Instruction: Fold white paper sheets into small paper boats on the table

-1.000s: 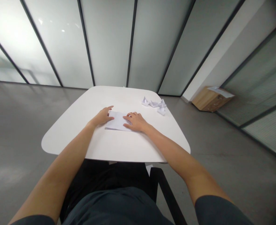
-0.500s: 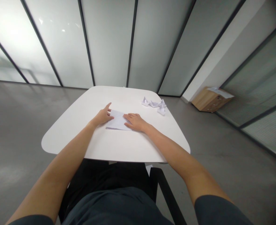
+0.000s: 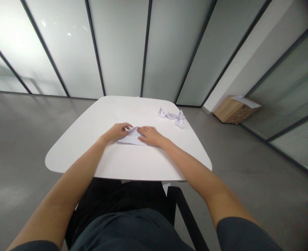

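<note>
A folded sheet of white paper (image 3: pixel 132 138) lies on the white table in front of me, under and between both hands. My left hand (image 3: pixel 117 131) grips its far left corner between thumb and fingers and bends that corner over toward the middle. Flat on the right part of the paper rests my right hand (image 3: pixel 150 135), its fingers stretched out to the left. The paper's right end is hidden beneath this hand.
Several folded white paper pieces (image 3: pixel 171 115) stand near the right edge of the white table (image 3: pixel 78 146). A black chair armrest (image 3: pixel 185 216) is at my right. Beyond, a cardboard box (image 3: pixel 236 109) sits on the floor by frosted glass panels (image 3: pixel 122 45).
My left hand has closed on the far left corner of the paper and folded it inward; before, its index finger pointed outward and the corner lay flat. The right hand has stayed put.
</note>
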`<act>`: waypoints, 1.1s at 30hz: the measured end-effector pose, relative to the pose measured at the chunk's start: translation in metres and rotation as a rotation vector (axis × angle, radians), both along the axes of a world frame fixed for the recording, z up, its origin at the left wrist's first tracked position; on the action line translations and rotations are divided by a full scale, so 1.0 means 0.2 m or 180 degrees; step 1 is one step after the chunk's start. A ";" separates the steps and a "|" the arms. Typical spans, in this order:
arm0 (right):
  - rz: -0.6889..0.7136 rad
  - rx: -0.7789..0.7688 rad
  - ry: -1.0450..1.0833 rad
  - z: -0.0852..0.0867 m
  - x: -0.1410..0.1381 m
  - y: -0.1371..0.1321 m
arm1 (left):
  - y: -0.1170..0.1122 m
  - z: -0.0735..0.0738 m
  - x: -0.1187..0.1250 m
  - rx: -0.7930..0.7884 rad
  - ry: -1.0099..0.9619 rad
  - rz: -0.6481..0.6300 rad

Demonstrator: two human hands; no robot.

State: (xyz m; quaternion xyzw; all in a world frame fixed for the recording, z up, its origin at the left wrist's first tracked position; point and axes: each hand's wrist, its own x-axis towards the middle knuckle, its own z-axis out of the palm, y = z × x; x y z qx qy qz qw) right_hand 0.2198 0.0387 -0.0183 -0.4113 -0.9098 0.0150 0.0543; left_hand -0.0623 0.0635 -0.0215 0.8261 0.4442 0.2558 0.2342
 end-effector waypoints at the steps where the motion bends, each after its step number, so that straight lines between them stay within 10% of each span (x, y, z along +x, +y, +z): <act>1: 0.0002 -0.0015 -0.0006 0.00 0.00 0.00 | 0.00 0.00 0.00 -0.0011 0.0063 -0.0083; 33: 0.0361 0.0104 0.0562 -0.08 0.03 0.09 | -0.07 0.02 0.21 0.1138 0.0932 -0.0552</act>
